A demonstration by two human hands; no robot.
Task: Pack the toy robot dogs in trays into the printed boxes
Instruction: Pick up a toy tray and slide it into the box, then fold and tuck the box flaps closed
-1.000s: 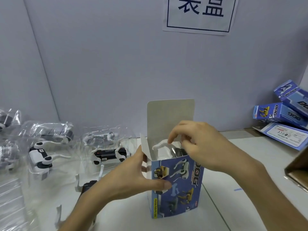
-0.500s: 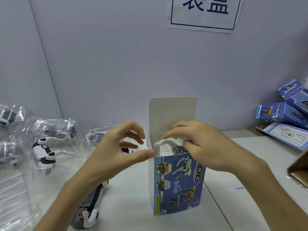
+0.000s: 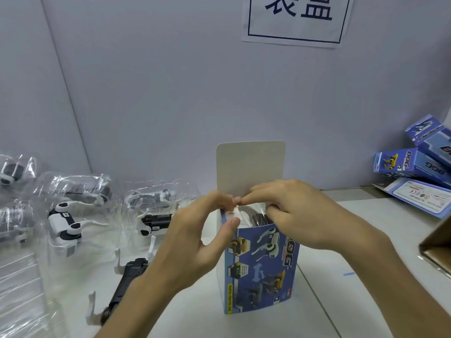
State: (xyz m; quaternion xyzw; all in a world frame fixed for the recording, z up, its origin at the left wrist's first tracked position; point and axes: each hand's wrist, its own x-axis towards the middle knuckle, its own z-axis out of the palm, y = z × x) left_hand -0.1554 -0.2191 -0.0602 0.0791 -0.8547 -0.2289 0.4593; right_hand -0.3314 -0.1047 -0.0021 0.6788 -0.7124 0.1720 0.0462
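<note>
A blue printed box [image 3: 261,269] stands upright on the table in front of me, its white top lid [image 3: 251,167] raised. A toy robot dog in a clear tray [image 3: 253,215] sits inside, only partly visible at the opening. My left hand [image 3: 195,240] pinches the box's small left side flap between thumb and fingers. My right hand [image 3: 300,215] is over the opening, its fingertips touching the left hand's at the flap and its fingers curled at the box's right rim.
Several clear trays holding white and black robot dogs [image 3: 66,223] lie at the left. A black dog [image 3: 127,284] lies loose in front of them. Closed blue boxes [image 3: 412,164] are stacked at the far right. A brown carton corner [image 3: 439,247] shows at the right edge.
My left hand left the box's front face, rose, and now pinches the left side flap. My right hand stayed at the opening, fingertips now meeting the left hand's.
</note>
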